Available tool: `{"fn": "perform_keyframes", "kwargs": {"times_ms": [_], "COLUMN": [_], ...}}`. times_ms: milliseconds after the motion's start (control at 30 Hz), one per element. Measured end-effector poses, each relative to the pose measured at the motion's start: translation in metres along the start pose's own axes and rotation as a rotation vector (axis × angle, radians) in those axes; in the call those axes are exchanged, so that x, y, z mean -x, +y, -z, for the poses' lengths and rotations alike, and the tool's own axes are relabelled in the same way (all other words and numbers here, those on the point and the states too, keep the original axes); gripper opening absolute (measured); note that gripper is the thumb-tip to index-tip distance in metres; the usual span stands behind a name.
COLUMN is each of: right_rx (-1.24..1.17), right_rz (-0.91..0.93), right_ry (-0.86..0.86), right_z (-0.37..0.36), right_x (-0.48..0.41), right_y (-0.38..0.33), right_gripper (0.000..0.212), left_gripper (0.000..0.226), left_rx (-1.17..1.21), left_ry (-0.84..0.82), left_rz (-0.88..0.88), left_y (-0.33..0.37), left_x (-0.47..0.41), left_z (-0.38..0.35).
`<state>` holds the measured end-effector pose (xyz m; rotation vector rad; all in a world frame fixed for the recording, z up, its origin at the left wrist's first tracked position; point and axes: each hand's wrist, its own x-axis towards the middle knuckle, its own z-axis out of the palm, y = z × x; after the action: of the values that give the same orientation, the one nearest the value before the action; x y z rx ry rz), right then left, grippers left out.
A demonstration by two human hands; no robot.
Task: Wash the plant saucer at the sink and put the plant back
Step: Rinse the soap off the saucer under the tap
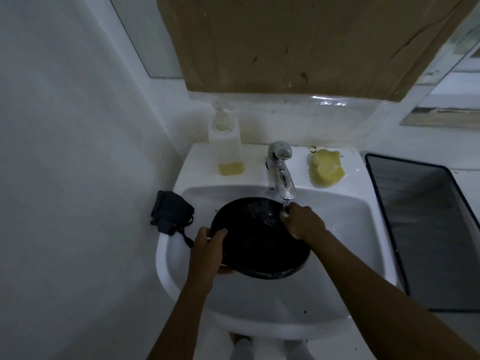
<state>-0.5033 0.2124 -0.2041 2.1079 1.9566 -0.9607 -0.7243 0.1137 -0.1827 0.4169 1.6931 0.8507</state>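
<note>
1. The left hand [207,245] gripped the near left rim of the black plant saucer [259,242], with the thumb over the top edge and the fingers curled beneath it.
2. The right hand [302,220] lay on the saucer's far right edge, directly under the tap's stream. Its fingers were bent downward, but whether they clasped the rim or only pressed against it could not be told.
3. The saucer was held tilted above the basin of the white sink [376,229], its far inner surface wet and glistening.
4. Water [285,203] ran from the chrome faucet [281,172] onto the right hand and the saucer's far edge.
5. On the sink's back ledge, a clear soap dispenser [228,149] with a little yellow liquid at the bottom stood left of the faucet. A yellow sponge [327,168] lay to the faucet's right.
6. A dark grey cloth [171,214] hung over the sink's left rim, close to the left hand.
7. A black mesh tray [426,229] sat on the white counter [465,183] just right of the sink.
8. Brown cardboard [298,42] covered the wall above the sink.
</note>
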Motion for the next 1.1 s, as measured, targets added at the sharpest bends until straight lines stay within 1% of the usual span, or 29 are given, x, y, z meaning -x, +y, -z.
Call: {"fn": "perform_keyframes", "kwargs": {"times_ms": [100, 233, 333, 400, 467, 533, 600, 700, 733, 800, 867, 900, 1000, 1100], "right_rx": [0.004, 0.006, -0.040, -0.109, -0.228, -0.374, -0.507, -0.684, -0.724, -0.787, -0.780, -0.765, -0.828, -0.929], "right_rz": [-0.018, -0.030, -0.006, 0.025, 0.050, 0.038, -0.030, -0.166, -0.189, -0.213, -0.188, -0.165, -0.125, -0.087], "right_ry": [0.089, 0.174, 0.250, 0.293, 0.315, 0.329, 0.305, 0.181, 0.147, 0.103, 0.056, 0.032, 0.004, 0.076], "right_z": [0.019, 0.043, 0.052, 0.051, 0.045, 0.033, 0.018, -0.002, -0.006, -0.008, -0.006, -0.004, 0.001, 0.007], "right_x": [0.009, 0.032, 0.053, 0.067, 0.079, 0.085, 0.085, 0.074, 0.068, 0.058, 0.049, 0.046, 0.048, 0.060], "right_y": [0.002, 0.002, 0.003, 0.007, 0.014, 0.025, 0.037, 0.046, 0.047, 0.045, 0.042, 0.040, 0.032, 0.025], "right_gripper": [0.040, 0.033, 0.028, 0.024, 0.020, 0.016, 0.011, 0.012, 0.012, 0.008, 0.007, 0.007, 0.005, 0.010], "left_gripper": [0.020, 0.024, 0.026, 0.022, 0.018, 0.016, 0.014, 0.016, 0.015, 0.015, 0.020, 0.021, 0.016, 0.026], "left_rx": [-0.059, -0.149, -0.126, -0.095, -0.109, -0.141, -0.128, -0.114, -0.145, -0.291, -0.411, -0.414, -0.323, -0.108], "left_ry": [-0.006, -0.089, -0.158, -0.185, -0.167, -0.103, -0.053, -0.074, -0.088, -0.099, -0.107, -0.107, -0.083, -0.138], "left_rz": [0.031, 0.063, 0.123, 0.133, 0.055, -0.084, -0.203, -0.297, -0.323, -0.369, -0.381, -0.372, -0.350, -0.306], "left_y": [-0.007, -0.016, -0.021, -0.021, -0.020, -0.016, -0.009, 0.002, 0.004, 0.006, 0.006, 0.004, 0.002, 0.004], "left_x": [-0.010, -0.015, -0.016, -0.017, -0.019, -0.020, -0.019, -0.016, -0.014, -0.014, -0.013, -0.011, -0.005, 0.007], "left_z": [-0.003, -0.015, -0.025, -0.031, -0.035, -0.036, -0.033, -0.024, -0.020, -0.011, -0.002, 0.003, 0.015, 0.021]}}
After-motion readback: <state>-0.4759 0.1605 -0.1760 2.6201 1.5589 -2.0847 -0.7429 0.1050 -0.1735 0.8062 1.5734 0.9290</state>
